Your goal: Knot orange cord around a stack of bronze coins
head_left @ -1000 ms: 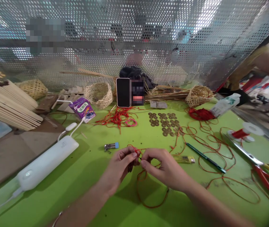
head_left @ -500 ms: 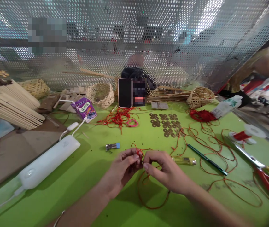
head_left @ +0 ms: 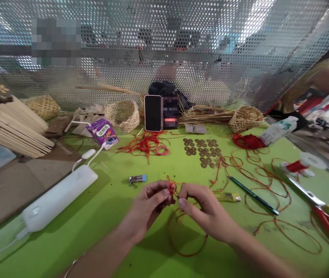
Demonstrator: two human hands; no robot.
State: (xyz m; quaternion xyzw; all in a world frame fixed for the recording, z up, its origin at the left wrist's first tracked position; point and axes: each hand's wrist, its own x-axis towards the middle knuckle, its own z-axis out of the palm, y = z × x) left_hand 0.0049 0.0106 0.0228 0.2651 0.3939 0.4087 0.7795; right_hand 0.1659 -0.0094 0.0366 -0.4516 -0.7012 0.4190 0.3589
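Between thumb and fingers, my left hand point(head_left: 154, 202) pinches a looped red cord point(head_left: 172, 188) above the green table. My right hand point(head_left: 200, 208) is just to its right, thumb and index finger pinched together at the cord. What exactly lies between those right fingertips is too small to make out fully, but cord runs from there. A long loop of the same cord hangs below the hands onto the table. Close by the right hand lies a yellow lighter point(head_left: 227, 197), with a green pen point(head_left: 253, 195) beyond it. Nail clippers point(head_left: 138, 178) lie left of the hands.
Scissors point(head_left: 309, 193) and a thread spool point(head_left: 297, 166) lie right. Old-style coins point(head_left: 201, 152) sit near tangled red cord point(head_left: 145, 143). A phone point(head_left: 153, 113) stands at the back. Left are a white power strip point(head_left: 61, 197), a purple drink carton point(head_left: 104, 133) and wooden sticks point(head_left: 16, 127).
My right hand has moved slightly right, widening the gap between the hands. The small red cord loop at the left fingertips now stands more upright.
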